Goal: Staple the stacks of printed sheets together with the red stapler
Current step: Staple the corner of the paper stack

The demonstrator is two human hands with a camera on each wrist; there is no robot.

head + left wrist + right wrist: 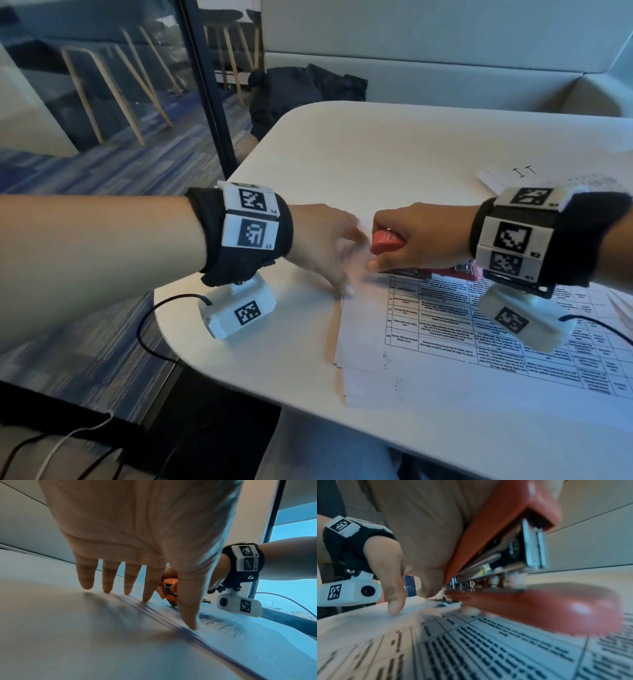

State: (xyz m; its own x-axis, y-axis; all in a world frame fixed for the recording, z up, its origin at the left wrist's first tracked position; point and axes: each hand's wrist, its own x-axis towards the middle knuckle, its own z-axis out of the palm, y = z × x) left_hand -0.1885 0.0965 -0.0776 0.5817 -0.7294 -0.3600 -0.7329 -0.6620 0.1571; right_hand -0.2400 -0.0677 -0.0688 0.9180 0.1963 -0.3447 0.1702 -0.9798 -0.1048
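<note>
One stapler [387, 244], two hands [322, 246]

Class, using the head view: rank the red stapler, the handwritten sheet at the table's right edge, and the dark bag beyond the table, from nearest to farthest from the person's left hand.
1. Red stapler: just right of the left hand, gripped by the right hand.
2. Handwritten sheet: far right, behind the right wrist.
3. Dark bag: beyond the table's far edge, by the bench.

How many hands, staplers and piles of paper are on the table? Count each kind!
Hands: 2, the left hand and the right hand
Red stapler: 1
Piles of paper: 2, the printed stack and a far pile
Total: 5
</note>
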